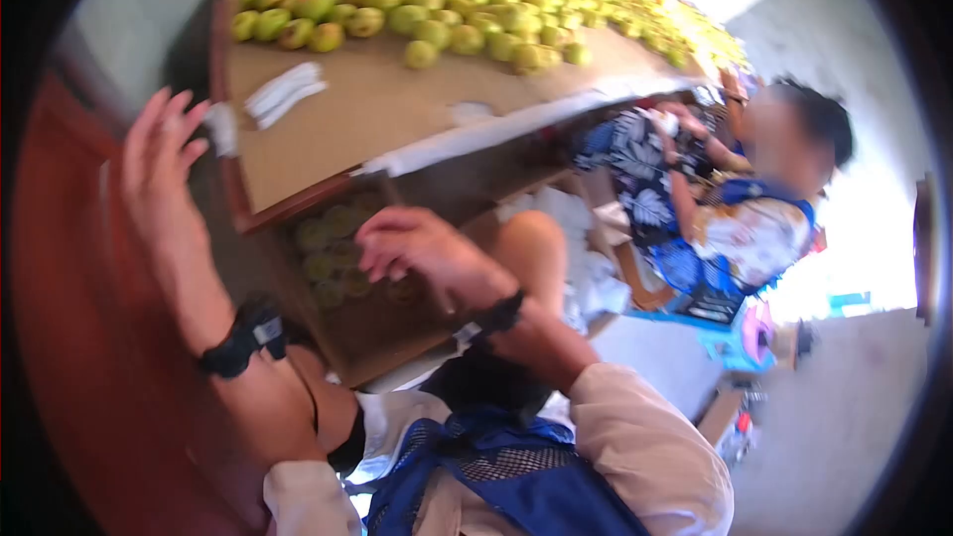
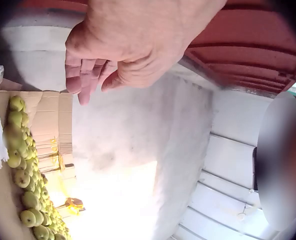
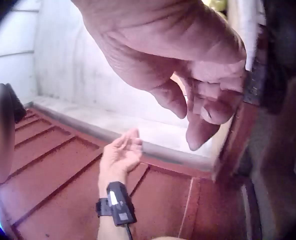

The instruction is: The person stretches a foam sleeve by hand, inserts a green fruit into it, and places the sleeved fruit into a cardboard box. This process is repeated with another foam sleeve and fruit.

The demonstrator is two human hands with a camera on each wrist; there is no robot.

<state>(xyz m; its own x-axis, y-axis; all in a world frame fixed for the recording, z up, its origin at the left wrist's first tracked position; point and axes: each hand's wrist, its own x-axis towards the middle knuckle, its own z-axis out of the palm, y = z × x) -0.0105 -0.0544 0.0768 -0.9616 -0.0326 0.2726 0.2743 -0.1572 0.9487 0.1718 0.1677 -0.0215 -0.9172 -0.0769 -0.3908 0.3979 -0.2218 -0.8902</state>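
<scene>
My left hand (image 1: 167,174) is raised at the left, beside the table corner, with its fingers extended and nothing in them. In the left wrist view the same hand (image 2: 133,47) has loosely bent fingers and an empty palm. In front of the table edge, over an open cardboard box (image 1: 362,362), hovers my right hand (image 1: 427,253). Its fingers hang loosely curled and hold nothing, as the right wrist view of that hand (image 3: 188,65) also shows. Round yellow-green fruits (image 1: 333,248) lie inside the box, partly hidden by shadow and my right hand.
A large pile of yellow-green fruits (image 1: 437,15) covers the back of the cardboard-topped table (image 1: 318,154). A folded white cloth (image 1: 285,94) lies near its left corner. Another person (image 1: 725,199) sits at the right by the table. A red ribbed metal door (image 1: 74,268) stands at the left.
</scene>
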